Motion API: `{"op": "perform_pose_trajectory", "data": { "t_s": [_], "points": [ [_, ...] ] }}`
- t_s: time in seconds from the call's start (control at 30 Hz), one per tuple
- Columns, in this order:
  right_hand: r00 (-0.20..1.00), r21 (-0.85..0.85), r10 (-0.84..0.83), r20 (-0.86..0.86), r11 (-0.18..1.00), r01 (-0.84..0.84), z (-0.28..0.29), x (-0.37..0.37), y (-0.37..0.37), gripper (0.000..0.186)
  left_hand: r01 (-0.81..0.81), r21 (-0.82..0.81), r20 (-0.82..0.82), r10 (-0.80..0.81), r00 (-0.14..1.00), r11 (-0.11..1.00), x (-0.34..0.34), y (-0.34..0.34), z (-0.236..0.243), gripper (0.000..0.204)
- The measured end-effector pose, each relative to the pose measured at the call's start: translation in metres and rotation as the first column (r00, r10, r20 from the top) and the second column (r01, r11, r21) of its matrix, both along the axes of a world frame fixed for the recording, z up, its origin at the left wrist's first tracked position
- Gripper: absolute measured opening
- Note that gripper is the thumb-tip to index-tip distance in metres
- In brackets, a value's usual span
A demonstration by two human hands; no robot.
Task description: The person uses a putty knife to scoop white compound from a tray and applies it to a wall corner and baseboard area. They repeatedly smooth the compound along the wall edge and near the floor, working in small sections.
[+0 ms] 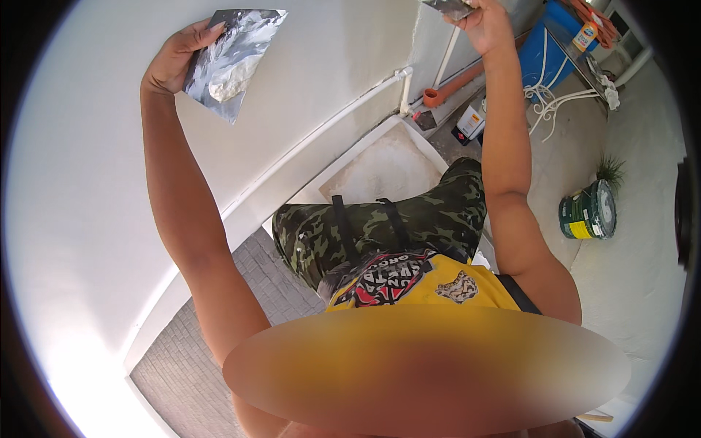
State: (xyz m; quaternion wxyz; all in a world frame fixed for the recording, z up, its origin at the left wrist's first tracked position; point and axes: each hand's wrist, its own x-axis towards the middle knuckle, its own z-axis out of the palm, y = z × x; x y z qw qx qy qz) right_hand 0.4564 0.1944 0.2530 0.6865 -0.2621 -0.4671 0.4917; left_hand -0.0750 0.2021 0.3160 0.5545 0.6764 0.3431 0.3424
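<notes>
A smooth whitish wall (80, 182) spreads to the left of the shallow rectangular basin (427, 146), which is white-rimmed and stained brownish within. Up and left of the basin, the bare left hand (179, 58) is clenched at the edge of a flat, angular grey metal plate (237, 55) — thumb laid over the near face, the other fingers mostly hidden behind. The plate is tilted and streaked with white; a thick lump of off-white paste (228, 86) clings toward its lower end. Whether this plate meets the wall cannot be told.

Grey brick paving (182, 358) lies below and left of the basin; a slim white pipe (380, 87) runs along the wall just beside its left rim. Green camouflage trousers (365, 226) partly cover the basin's near side, with a yellow printed shirt (482, 285) below them.

Up and right of the basin, an orange-brown pipe (460, 80) slants away. Above this, the bare right hand (488, 29) grasps a second, smeared dark-grey plate (453, 7) — cut off by the upper border, so most of its grip cannot be told.

Near the basin's right corner stands a white-and-black container (469, 123). Farther right are a large blue tub (537, 62) and a dark-topped desk (573, 55) with scrolled white metal legs, bearing a yellow-and-white bottle (585, 35). Well right of the basin, a dark-green bucket (588, 212) with a yellow label sits beside a tuft of green blades (610, 169).
</notes>
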Motion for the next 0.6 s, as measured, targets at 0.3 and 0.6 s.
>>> {"op": "perform_pose_trajectory", "data": {
  "t_s": [0.3, 0.6],
  "points": [
    [0.9, -0.109, -0.192, 0.391, 0.961, 0.252, -0.125, -0.145, -0.211, 0.037, -0.093, -0.239, 0.471, 0.199, 0.859, 0.967, 0.041, -0.063, -0.054, 0.034],
    [0.489, 0.316, -0.28, 0.826, 0.949, 0.01, -0.161, -0.182, -0.218, 0.041, 0.257, -0.669, 0.725, 0.536, 0.432, 0.697, 0.086, -0.151, -0.236, 0.028]
  ]
}}
